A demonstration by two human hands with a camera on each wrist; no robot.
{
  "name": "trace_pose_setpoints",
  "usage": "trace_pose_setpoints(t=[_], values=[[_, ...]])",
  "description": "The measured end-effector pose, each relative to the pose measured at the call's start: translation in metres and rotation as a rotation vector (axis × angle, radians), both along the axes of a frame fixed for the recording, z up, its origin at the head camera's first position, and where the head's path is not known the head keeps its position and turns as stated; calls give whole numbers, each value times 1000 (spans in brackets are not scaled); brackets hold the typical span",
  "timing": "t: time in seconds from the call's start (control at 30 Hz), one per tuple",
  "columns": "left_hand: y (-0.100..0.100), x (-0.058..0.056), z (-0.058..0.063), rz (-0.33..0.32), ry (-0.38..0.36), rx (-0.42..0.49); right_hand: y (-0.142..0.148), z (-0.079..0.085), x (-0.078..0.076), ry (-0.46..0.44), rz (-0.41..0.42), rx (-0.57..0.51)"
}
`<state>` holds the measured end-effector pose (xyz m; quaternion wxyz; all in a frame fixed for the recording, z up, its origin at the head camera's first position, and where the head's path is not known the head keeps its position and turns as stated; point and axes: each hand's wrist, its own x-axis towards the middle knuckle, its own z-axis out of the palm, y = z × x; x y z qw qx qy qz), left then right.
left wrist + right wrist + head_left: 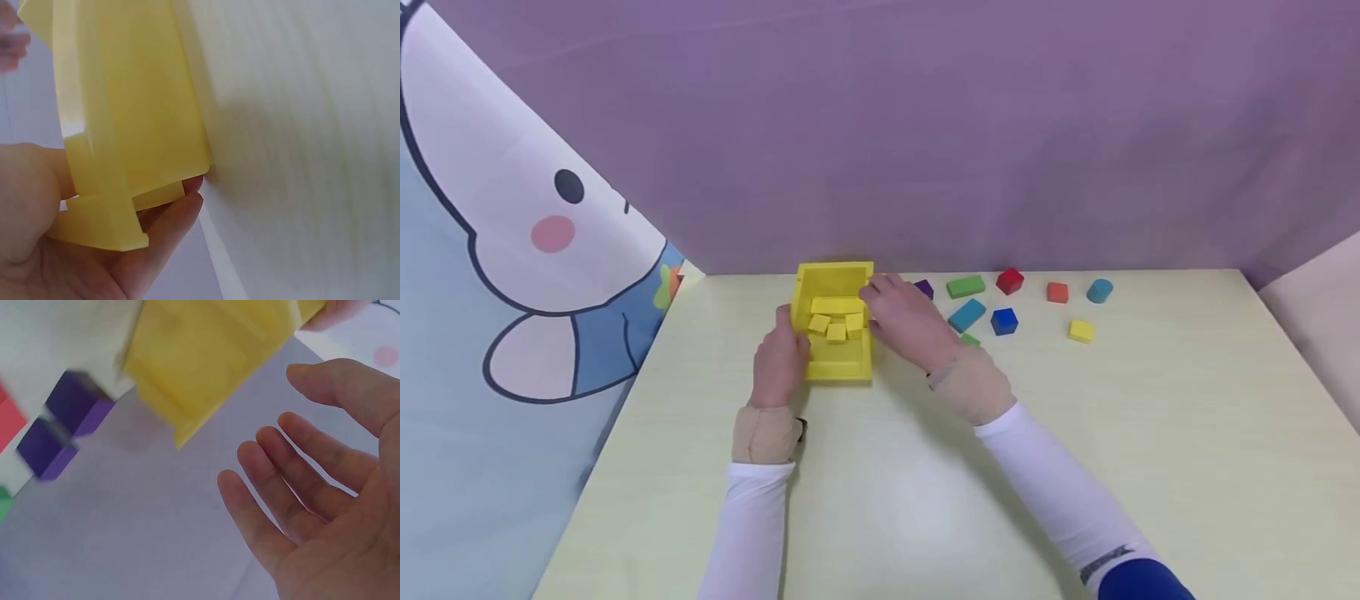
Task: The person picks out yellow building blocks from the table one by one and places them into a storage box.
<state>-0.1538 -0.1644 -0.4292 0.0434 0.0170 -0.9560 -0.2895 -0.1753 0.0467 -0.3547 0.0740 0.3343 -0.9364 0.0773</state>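
A yellow box (838, 371) stands near the table's far edge. Inside it lie several small yellow blocks (837, 332) and a longer yellow block (837, 306). My left hand (778, 362) grips the box by its left wall; in the left wrist view, thumb and fingers (165, 240) close round the corner of the box. At the opposite wall, my right hand (906, 317) overlaps the rim in the head view. From the right wrist, its fingers (250, 506) appear spread and loosely bent, with nothing held and a gap between them and the box (194, 362).
Right of the box, purple blocks (78, 403) lie partly behind my right hand. Farther right are green (966, 287), red (1010, 281), light blue (967, 315), dark blue (1004, 322), orange (1057, 292) and yellow blocks (1081, 331), plus a blue cylinder (1100, 291). A purple backdrop (925, 150) rises behind.
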Motion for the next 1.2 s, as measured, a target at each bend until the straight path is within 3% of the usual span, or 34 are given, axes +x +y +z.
trace_pose_setpoints(t=[0.7, 1.0, 1.2], values=[[0, 0, -3, -6, 33, -8, 106, -6, 12, -112, -186, -116], [0, -1, -3, 0, 14, -15, 146, -14, 17, -50, -291, -154], [0, -1, -3, -2, 20, -4, 172, -22, 18, -82, -382, -154]])
